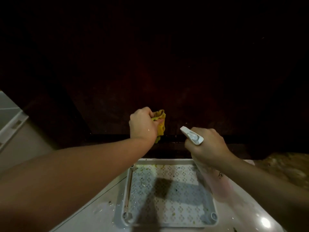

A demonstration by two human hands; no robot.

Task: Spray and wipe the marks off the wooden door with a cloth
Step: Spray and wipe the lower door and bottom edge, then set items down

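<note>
The wooden door (150, 64) fills the upper half of the view, from 9 o'clock across 12 to 3 o'clock, very dark reddish-brown and dim; faint pale specks show on its lower panel, too small to make out clearly.

The left hand (143, 124) sits just left of centre, its arm coming in from 8 o'clock. Its fingers are clenched round a bunched yellow cloth (160, 122), which sticks out at the hand's 3 o'clock side and hangs a little below the wrist. The cloth is against or very near the door's lower part; I cannot tell whether it touches.

The right hand (207, 144) lies at about 4 o'clock from centre, its arm entering from the 4 o'clock edge. It grasps the neck of a spray bottle (212, 174); the white spray head (192, 135) juts out toward 10 o'clock, its nozzle aimed at the door near the cloth. The pale, translucent bottle body slopes down toward 5 o'clock under the hand.

Below both hands, at 6 o'clock, a white perforated tray (215, 216) rests on a white glossy surface (93, 213), with yellowish-green flecks and droplets scattered in it. At 9 o'clock stands a pale cabinet (11, 118); at 3 o'clock a mottled brown floor (284, 166) shows.
</note>
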